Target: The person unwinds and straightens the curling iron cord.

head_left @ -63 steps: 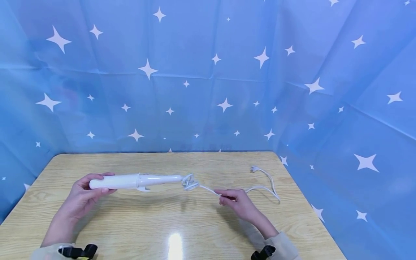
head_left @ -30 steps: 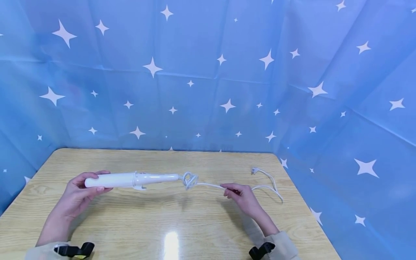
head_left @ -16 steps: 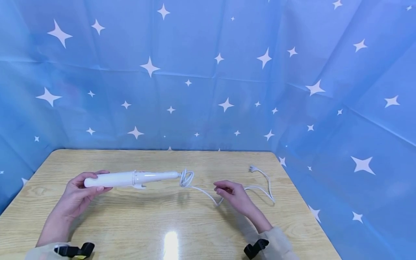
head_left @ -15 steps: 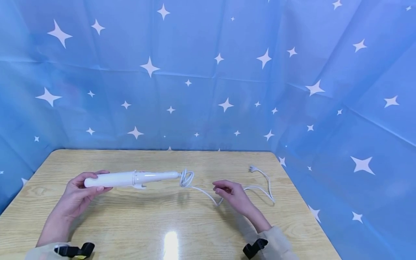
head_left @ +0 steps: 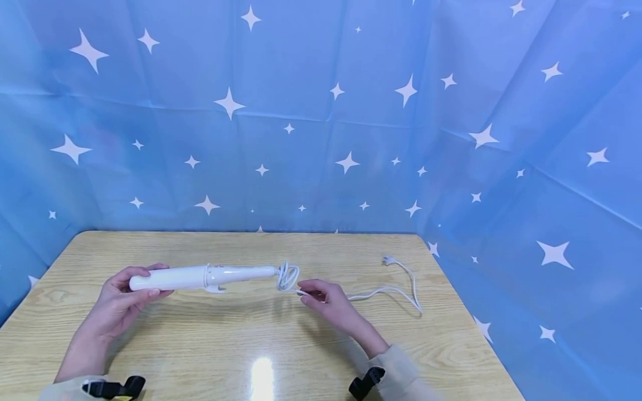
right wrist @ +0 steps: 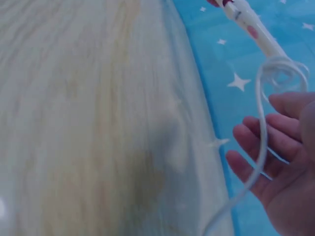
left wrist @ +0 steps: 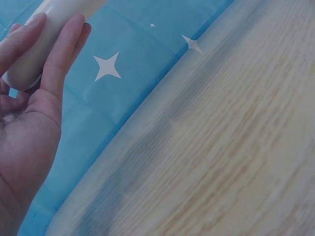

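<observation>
If the right hand (head_left: 326, 302), grip loosely spread, yanks that cord (right wrist: 262, 123), those loops (head_left: 287, 278) could cinch up and jerk the curling iron (head_left: 195, 277) outta the left hand (head_left: 117, 303) pinching it.

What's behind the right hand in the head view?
Wooden tabletop and white cord, which disappears at the right hand and reappears beyond it, running to the plug. The stretch between is covered; the right wrist view shows cord passing across the fingers.

White wand (head_left: 188, 277): I see it nearly level above the table (head_left: 200, 345), tapering rightward.
Cord (head_left: 386, 288): white, looped at the wand's narrow end, trailing right.
Plug (head_left: 388, 260): I see it on the table.
</observation>
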`<act>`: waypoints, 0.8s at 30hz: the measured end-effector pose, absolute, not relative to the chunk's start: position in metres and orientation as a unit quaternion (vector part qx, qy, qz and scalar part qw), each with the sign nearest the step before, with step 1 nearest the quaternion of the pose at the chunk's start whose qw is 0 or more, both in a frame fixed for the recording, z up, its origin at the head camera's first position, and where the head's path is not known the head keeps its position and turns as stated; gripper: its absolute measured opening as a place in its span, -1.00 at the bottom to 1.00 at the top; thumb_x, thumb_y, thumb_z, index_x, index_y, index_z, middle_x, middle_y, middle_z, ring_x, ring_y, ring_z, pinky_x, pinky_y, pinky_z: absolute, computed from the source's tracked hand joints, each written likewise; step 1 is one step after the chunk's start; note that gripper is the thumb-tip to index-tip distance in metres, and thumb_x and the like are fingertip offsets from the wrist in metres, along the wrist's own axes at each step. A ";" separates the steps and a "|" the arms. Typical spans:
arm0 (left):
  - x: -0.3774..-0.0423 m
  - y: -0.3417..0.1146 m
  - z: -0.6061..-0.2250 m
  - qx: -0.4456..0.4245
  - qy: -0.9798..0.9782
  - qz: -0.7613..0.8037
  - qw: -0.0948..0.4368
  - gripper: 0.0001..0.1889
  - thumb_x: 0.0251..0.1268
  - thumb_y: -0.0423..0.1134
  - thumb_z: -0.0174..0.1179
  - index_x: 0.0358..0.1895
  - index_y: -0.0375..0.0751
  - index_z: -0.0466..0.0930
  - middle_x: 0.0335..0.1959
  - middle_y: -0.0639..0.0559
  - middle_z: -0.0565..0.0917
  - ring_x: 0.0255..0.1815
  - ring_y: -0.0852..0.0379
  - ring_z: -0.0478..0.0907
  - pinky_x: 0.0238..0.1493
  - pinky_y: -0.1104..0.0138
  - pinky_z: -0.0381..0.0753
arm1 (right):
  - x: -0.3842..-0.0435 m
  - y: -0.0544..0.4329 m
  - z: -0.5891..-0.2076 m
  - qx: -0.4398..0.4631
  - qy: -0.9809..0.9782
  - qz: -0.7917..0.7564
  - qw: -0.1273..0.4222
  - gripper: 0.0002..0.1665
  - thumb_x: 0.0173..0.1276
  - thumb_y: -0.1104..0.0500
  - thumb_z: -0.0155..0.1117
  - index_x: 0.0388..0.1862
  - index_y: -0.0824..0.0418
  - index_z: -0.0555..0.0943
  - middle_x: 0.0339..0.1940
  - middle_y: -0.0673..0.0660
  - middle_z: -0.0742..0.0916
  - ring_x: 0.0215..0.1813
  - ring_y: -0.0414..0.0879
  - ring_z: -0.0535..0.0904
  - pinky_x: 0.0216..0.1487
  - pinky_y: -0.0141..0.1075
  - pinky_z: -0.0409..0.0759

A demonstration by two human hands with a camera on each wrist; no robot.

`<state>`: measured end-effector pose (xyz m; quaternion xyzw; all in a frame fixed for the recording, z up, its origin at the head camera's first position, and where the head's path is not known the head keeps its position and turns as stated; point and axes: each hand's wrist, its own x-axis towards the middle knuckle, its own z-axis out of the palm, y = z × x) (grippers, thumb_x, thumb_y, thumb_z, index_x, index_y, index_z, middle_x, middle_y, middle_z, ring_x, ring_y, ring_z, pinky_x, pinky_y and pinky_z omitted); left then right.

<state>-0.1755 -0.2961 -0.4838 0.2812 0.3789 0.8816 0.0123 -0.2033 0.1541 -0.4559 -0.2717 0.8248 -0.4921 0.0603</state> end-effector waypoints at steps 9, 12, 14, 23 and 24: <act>-0.175 -0.298 -0.485 0.278 0.380 0.882 0.007 -0.39 0.22 -0.96 -0.25 0.08 -0.45 0.64 0.24 -0.27 0.62 0.25 -0.08 0.58 0.15 -0.04 0.65 | -0.198 0.146 -0.461 -0.260 0.830 -0.492 0.048 -0.73 0.47 0.29 0.33 0.10 0.30 0.71 -0.16 0.22 0.80 -0.31 -0.26 0.56 -0.40 -0.53 0.54; -0.174 -0.299 -0.486 0.275 0.374 0.886 0.008 -0.39 0.20 -0.97 -0.26 0.09 -0.46 0.64 0.24 -0.27 0.63 0.24 -0.09 0.59 0.14 -0.04 0.66 | -0.196 0.148 -0.461 -0.257 0.835 -0.485 0.036 -0.76 0.45 0.29 0.35 0.05 0.28 0.74 -0.26 0.20 0.79 -0.38 -0.29 0.50 -0.48 -0.53 0.46; -0.175 -0.300 -0.486 0.276 0.377 0.884 0.007 -0.40 0.22 -0.96 -0.25 0.10 -0.47 0.63 0.25 -0.27 0.62 0.25 -0.09 0.58 0.15 -0.04 0.66 | -0.195 0.149 -0.461 -0.256 0.837 -0.482 0.033 -0.78 0.44 0.29 0.36 0.02 0.27 0.75 -0.30 0.22 0.78 -0.41 -0.30 0.49 -0.50 -0.53 0.45; -0.175 -0.304 -0.487 0.286 0.378 0.881 0.018 -0.42 0.27 -0.94 -0.26 0.11 -0.49 0.62 0.28 -0.27 0.60 0.29 -0.09 0.55 0.19 -0.02 0.61 | -0.196 0.160 -0.463 -0.274 0.826 -0.491 0.038 -0.78 0.47 0.35 0.30 0.02 0.33 0.75 -0.33 0.32 0.76 -0.44 -0.19 0.59 -0.49 -0.47 0.61; -0.175 -0.305 -0.487 0.284 0.378 0.881 0.020 -0.42 0.27 -0.94 -0.26 0.11 -0.48 0.62 0.28 -0.27 0.60 0.28 -0.09 0.55 0.19 -0.02 0.61 | -0.195 0.162 -0.463 -0.273 0.825 -0.493 0.040 -0.78 0.47 0.35 0.29 0.03 0.33 0.74 -0.33 0.32 0.76 -0.44 -0.19 0.59 -0.48 -0.46 0.62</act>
